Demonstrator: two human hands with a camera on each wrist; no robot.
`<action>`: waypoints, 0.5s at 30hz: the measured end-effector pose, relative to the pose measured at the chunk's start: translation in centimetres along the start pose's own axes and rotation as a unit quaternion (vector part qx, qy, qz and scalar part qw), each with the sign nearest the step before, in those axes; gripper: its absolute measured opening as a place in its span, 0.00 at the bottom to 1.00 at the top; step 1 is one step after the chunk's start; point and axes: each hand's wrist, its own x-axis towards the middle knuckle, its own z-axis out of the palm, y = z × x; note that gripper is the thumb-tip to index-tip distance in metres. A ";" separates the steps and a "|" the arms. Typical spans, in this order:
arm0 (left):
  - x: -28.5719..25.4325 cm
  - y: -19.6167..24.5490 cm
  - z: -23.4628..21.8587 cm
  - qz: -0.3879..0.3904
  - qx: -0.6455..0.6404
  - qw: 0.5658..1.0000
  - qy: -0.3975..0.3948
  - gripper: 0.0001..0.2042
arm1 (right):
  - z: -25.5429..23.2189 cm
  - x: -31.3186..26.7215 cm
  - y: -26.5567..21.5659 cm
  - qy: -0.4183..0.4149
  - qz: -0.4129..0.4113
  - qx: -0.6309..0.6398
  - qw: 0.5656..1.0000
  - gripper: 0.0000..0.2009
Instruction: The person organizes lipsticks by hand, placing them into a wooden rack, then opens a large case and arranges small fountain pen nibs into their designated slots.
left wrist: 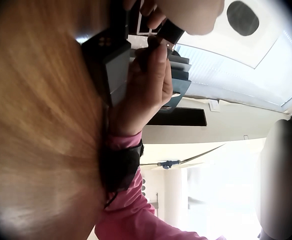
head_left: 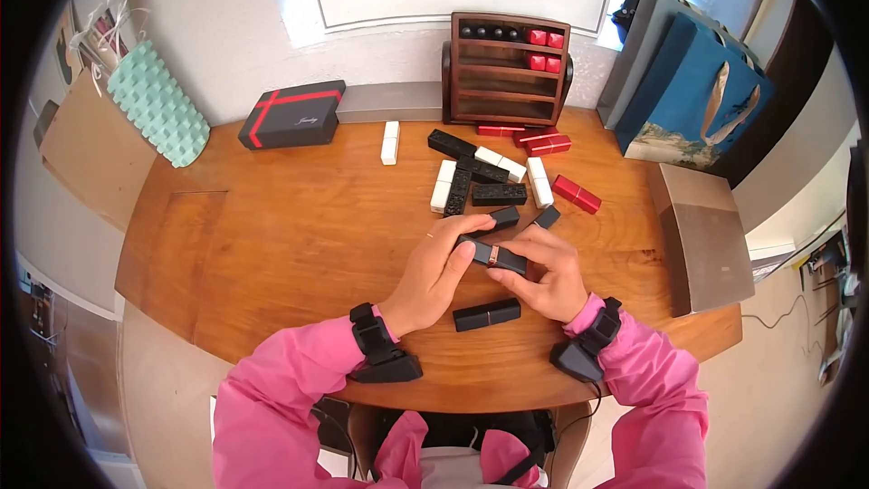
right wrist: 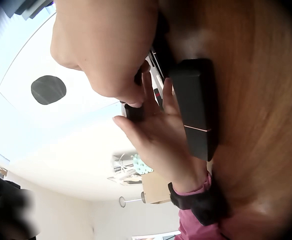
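Both hands meet over the table on a black lipstick tube [head_left: 511, 261] with a rose-gold band at its middle. My left hand [head_left: 425, 276] holds one end, its thumb along the tube and its fingers behind. Thumb and fingers of my right hand [head_left: 552, 281] pinch the other end; in the left wrist view the right hand [left wrist: 143, 97] has its fingertips close to the band. Just below the hands lies another black lipstick [head_left: 487, 314], large in the right wrist view beside the left hand [right wrist: 161, 142]. Beyond the fingers lie two more black tubes, partly hidden.
Several patterned black lipsticks [head_left: 500, 195], white ones [head_left: 539, 183] and red ones [head_left: 577, 194] lie scattered ahead. Behind them stands a wooden rack [head_left: 507, 113] holding black and red tubes. A black gift box [head_left: 294, 115] is back left; a brown box [head_left: 701, 240] and blue bag [head_left: 692, 86] stand right.
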 end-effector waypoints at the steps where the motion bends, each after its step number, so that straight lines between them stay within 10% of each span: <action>1: 0.0 0.0 -0.1 0.011 0.010 1.000 0.001 0.20 | -0.1 -0.1 -0.1 -0.001 0.001 -0.002 1.000 0.14; 15: -0.6 0.7 0.2 -0.015 0.066 0.998 0.009 0.14 | -0.4 0.0 -0.9 -0.042 -0.015 -0.015 0.999 0.13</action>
